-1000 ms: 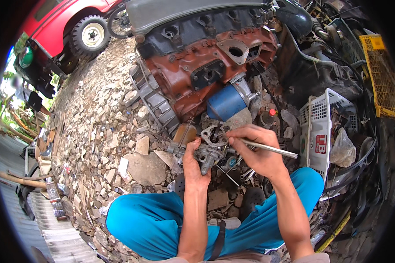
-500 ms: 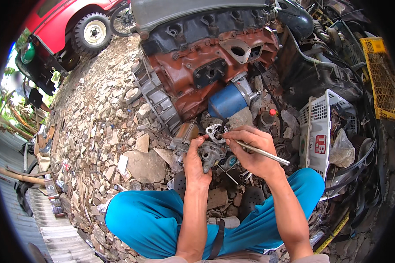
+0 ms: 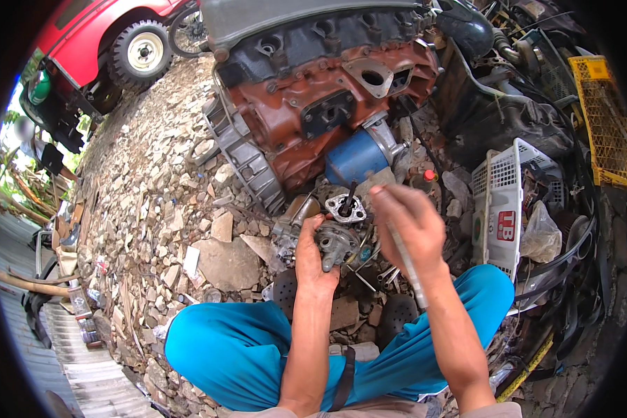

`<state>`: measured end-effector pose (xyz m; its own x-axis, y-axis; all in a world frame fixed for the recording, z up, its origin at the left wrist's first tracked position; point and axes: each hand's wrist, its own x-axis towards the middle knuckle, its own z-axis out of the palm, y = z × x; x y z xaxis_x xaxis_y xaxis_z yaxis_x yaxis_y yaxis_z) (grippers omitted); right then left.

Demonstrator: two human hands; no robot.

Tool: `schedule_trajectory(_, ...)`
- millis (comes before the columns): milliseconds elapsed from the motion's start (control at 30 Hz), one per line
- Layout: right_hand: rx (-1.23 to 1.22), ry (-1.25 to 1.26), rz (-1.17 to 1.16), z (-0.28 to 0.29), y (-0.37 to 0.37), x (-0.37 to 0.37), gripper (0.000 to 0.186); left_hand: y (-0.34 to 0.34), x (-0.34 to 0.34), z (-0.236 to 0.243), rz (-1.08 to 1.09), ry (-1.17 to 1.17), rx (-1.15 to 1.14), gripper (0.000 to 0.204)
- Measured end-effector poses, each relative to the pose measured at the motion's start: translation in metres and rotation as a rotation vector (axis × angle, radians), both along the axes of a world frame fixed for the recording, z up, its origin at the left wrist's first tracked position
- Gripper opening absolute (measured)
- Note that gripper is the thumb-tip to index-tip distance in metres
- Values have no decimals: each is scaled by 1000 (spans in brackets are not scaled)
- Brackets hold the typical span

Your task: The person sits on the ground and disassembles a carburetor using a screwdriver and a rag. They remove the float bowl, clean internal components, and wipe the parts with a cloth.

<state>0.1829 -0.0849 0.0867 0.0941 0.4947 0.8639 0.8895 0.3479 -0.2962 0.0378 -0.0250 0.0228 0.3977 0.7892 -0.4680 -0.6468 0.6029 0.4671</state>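
My left hand (image 3: pixel 315 259) is wrapped round a grey cast-metal fuel pump (image 3: pixel 336 244), thumb on its near left side. Its pale two-hole flange (image 3: pixel 345 207) faces up, and a dark lever (image 3: pixel 350 195) stands out of it. To the right, apart from the pump, my right hand (image 3: pixel 416 226) is closed on a slim metal rod (image 3: pixel 407 261), blurred by motion; the rod slants down toward my wrist. Beyond both hands lies a rust-red engine block (image 3: pixel 279 118) with a blue oil filter (image 3: pixel 355 159) on its near side.
Stones and rubble (image 3: pixel 153 230) cover the ground. A white plastic basket (image 3: pixel 491 209) with parts inside stands at right, a yellow crate (image 3: pixel 599 118) behind it. A red-capped bottle (image 3: pixel 425 187) sits near my right hand. Several tools lie below the pump. A red vehicle (image 3: pixel 83 35) is far left.
My right hand has drawn back from the pump's flange, and the rod in it has swung to a steeper slant. My left hand keeps hold of the pump.
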Motion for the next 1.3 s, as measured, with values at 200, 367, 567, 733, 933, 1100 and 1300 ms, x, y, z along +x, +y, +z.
schedule_trajectory(200, -103, 306, -65, -3, -4, -5, 25, 2, 1, -9, -81, -30, -36, 17)
schedule_trajectory(367, -174, 93, 114, -21, 3, -24, 29, 5, -3, -15, -76, -53, -139, 22)
schedule_trajectory(567, -153, 612, 33, -8, 3, -18, 16, 6, -3, -12, -128, -63, -54, 23)
schedule_trajectory(733, -298, 905, 148, -33, 14, -8, 17, 5, -2, -7, -154, -120, -104, 24)
schedule_trajectory(933, -203, 892, 303, -23, 18, -13, 17, 7, -6, -7, -173, -185, -110, 24)
schedule_trajectory(1100, -303, 1057, 244, -24, 23, -6, 17, 7, -4, 0, -148, -158, -131, 30)
schedule_trajectory(1300, -334, 1090, 359, -22, 24, -12, 18, 6, -2, -1, -175, -239, -154, 29)
